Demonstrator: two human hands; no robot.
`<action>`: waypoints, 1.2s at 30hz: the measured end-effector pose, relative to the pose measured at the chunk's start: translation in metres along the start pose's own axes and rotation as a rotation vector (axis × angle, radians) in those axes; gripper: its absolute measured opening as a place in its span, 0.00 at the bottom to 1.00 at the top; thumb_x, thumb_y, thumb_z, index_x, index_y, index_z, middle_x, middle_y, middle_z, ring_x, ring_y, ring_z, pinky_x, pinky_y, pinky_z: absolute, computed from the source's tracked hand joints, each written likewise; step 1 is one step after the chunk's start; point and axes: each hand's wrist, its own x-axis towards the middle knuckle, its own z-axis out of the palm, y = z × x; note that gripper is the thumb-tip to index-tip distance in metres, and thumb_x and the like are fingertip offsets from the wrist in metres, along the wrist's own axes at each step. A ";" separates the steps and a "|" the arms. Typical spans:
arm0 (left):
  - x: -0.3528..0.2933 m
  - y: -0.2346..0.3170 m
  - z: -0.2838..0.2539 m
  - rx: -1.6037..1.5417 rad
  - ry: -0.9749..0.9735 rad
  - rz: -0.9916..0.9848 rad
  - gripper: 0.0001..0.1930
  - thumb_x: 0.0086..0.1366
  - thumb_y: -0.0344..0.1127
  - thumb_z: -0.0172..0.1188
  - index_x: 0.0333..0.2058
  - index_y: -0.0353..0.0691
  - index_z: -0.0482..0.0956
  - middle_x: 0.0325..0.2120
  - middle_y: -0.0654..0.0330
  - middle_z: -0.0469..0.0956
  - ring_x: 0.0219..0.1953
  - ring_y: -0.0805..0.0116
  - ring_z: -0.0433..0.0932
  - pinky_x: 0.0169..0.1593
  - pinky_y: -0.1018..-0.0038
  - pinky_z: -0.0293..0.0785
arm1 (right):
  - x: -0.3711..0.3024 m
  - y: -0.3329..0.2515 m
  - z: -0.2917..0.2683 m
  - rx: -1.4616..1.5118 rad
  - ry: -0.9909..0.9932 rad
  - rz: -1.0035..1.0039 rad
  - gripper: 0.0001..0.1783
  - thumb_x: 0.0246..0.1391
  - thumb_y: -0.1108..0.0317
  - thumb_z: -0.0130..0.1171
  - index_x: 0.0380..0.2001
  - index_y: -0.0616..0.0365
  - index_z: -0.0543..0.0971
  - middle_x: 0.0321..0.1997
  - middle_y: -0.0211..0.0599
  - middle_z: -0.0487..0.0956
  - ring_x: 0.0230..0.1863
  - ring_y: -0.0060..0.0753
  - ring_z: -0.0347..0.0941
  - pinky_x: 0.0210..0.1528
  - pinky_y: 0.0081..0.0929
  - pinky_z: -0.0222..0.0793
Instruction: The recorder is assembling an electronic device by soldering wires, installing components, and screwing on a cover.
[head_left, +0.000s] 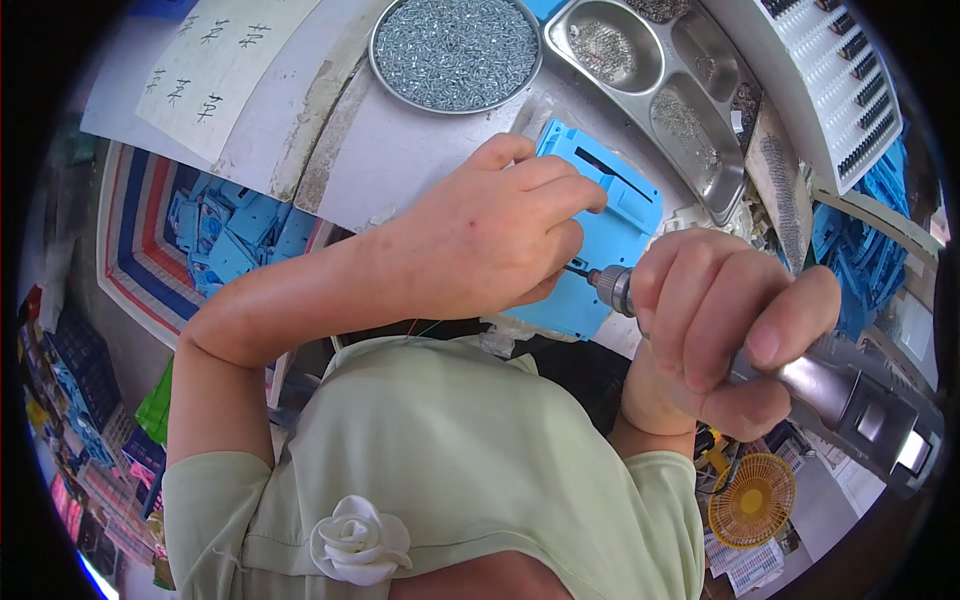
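Observation:
A blue plastic panel (625,215) with a dark slot and a raised block lies in front of me. My left hand (500,230) is over its left side, fingers curled and closed, with the fingertips partly hidden. Whatever they grip cannot be made out. My right hand (730,325) is wrapped round an electric screwdriver (845,395) with a silver body, held sideways. Its knurled chuck (612,288) points left, and the thin dark bit reaches in beside my left hand's fingers over the panel. The tip of the bit is hidden there.
A round metal tray (455,55) full of small screws stands at the back. Right of it is a steel compartment tray (655,60) with small metal parts. A white rack (835,90) holds rows of black pieces. Blue parts (235,235) fill a striped bag. A yellow fan (752,500) is lower right.

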 end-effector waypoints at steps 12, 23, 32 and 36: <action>-0.030 -0.003 -0.015 0.128 0.184 -0.124 0.06 0.55 0.30 0.69 0.31 0.42 0.79 0.50 0.60 0.82 0.50 0.59 0.81 0.54 0.57 0.70 | 0.028 0.026 -0.016 -0.180 0.169 -0.146 0.09 0.72 0.58 0.48 0.46 0.49 0.70 0.20 0.22 0.66 0.18 0.22 0.60 0.28 0.33 0.64; -0.038 0.004 0.020 0.146 0.116 -0.090 0.07 0.58 0.31 0.66 0.31 0.47 0.76 0.51 0.64 0.83 0.59 0.67 0.79 0.51 0.63 0.67 | 0.043 0.080 -0.017 -0.117 0.319 -0.192 0.11 0.64 0.71 0.62 0.41 0.62 0.69 0.23 0.35 0.73 0.18 0.20 0.65 0.21 0.22 0.64; -0.037 0.003 0.021 0.161 0.125 -0.103 0.05 0.58 0.31 0.64 0.30 0.48 0.76 0.51 0.65 0.83 0.59 0.69 0.79 0.46 0.63 0.63 | 0.042 0.083 -0.018 -0.378 0.255 -0.113 0.08 0.68 0.69 0.56 0.38 0.55 0.67 0.18 0.29 0.66 0.17 0.23 0.59 0.21 0.26 0.58; -0.037 0.005 0.024 0.205 0.150 -0.095 0.05 0.57 0.33 0.61 0.33 0.46 0.76 0.48 0.65 0.83 0.57 0.72 0.79 0.47 0.64 0.65 | 0.042 0.052 -0.008 -0.071 0.184 -0.108 0.08 0.65 0.71 0.57 0.38 0.55 0.66 0.17 0.28 0.65 0.16 0.23 0.60 0.22 0.28 0.59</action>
